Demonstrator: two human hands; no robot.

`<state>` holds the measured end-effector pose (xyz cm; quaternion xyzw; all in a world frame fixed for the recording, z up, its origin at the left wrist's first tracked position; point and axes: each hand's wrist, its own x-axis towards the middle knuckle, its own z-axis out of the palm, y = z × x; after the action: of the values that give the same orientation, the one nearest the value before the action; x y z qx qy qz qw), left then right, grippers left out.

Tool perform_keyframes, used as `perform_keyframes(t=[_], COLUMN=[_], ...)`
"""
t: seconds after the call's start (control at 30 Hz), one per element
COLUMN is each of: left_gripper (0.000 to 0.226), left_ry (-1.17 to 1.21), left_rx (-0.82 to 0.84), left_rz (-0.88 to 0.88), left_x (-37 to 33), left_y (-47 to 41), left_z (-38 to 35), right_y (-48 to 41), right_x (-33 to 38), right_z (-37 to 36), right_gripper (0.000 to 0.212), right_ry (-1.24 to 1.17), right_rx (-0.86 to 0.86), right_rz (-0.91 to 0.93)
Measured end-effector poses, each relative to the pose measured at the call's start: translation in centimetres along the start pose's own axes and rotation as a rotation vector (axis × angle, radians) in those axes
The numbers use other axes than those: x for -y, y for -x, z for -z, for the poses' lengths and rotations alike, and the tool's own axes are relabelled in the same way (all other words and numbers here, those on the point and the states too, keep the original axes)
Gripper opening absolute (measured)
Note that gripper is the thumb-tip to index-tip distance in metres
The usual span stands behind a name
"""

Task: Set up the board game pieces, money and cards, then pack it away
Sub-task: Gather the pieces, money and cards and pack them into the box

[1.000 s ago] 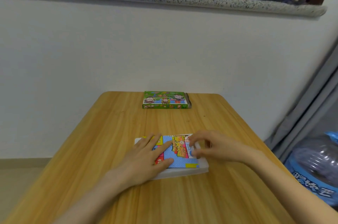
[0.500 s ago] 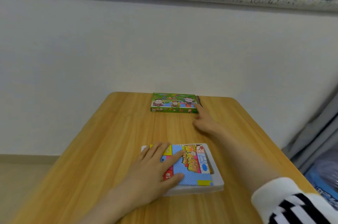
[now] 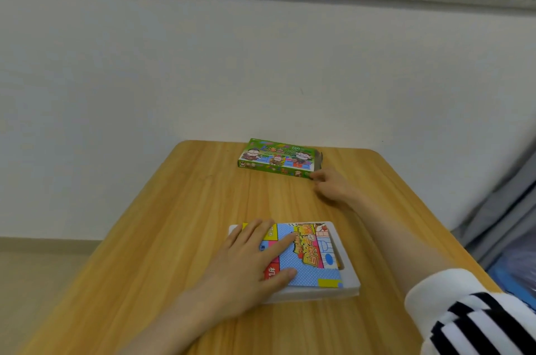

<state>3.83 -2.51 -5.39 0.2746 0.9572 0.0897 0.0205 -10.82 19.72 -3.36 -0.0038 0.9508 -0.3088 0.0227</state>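
Green cartoon box (image 3: 280,158) has turned, right hand (image 3: 333,186) touching.

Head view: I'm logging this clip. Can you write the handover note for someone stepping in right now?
Left hand: open, flat on the folded board, which lies in the white tray at the near end of the table.
Right hand: reaching to the green box at the far edge, fingertips at its near right corner; grip unclear.
Done: board folded and in the tray; no loose pieces, money or cards show on the table.
Left: probably bring the box to the tray and close the game up.
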Motion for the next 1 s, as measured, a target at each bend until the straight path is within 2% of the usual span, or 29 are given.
perform_keyframes(t=[0.2,0.4,0.5,0.63,0.8,0.87,0.9,1.0], left_gripper=[0.097,0.104,0.086,0.064,0.017,0.014,0.018,0.079], left_ry=[-0.004,0.108,0.242,0.297,0.279,0.241,0.209,0.085], left_rx=[-0.049,-0.084,-0.233,-0.359,-0.251,-0.230,-0.199,-0.075], left_rz=[-0.013,0.014,0.065,0.050,0.019,-0.004,-0.016,-0.050], left_x=[0.2,0.3,0.6,0.6,0.6,0.5,0.4,-0.3], left_y=[0.0,-0.2,-0.8,-1.3,-0.6,-0.1,0.0,0.5], left_z=[-0.5,-0.5,-1.1,-1.4,-0.5,-0.3,-0.3,-0.3], right_y=[3.6,8.1,10.0,11.3,12.8,13.6,14.0,14.8], right_x=[-1.1,-2.4,-2.2,-2.1,-2.2,-2.5,-2.5,-2.6], right_z=[0.3,0.7,0.5,0.1,0.0,-0.1,-0.1,0.0], right_gripper=[0.034,0.020,0.009,0.011,0.010,0.009,0.009,0.010], right_ry=[0.115,0.039,-0.054,-0.049,0.003,-0.016,-0.019,-0.023], right_rx=[0.016,0.050,0.065,0.046,0.051,0.058,0.066,0.083], right_rz=[0.143,0.220,0.220,0.267,0.314,0.324,0.328,0.325])
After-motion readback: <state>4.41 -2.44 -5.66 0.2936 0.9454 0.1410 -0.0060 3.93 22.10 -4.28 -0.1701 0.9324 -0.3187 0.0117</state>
